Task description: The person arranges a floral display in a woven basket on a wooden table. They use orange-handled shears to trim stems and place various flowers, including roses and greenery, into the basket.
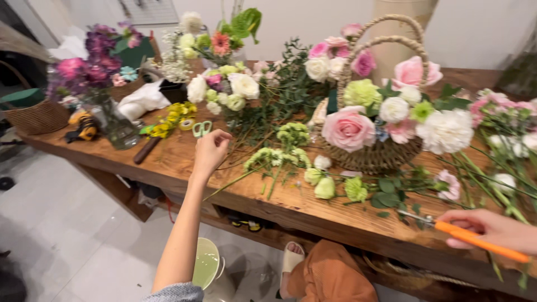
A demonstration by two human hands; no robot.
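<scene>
Left hand (210,150) reaches over the wooden table (168,162), fingers pinched, seemingly on a thin green stem (240,178). Right hand (492,228) grips orange-handled scissors (475,239). Trimming step, likely; next calls for steadying that stem near the basket (375,156).

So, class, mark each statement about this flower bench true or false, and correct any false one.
1. The right hand holds an orange-handled tool. True.
2. The woven basket is empty. False: it is full of pink, white and green flowers.
3. The left hand reaches out over the wooden table. True.
4. The glass vase holds yellow flowers. False: its flowers are purple and pink.
</scene>
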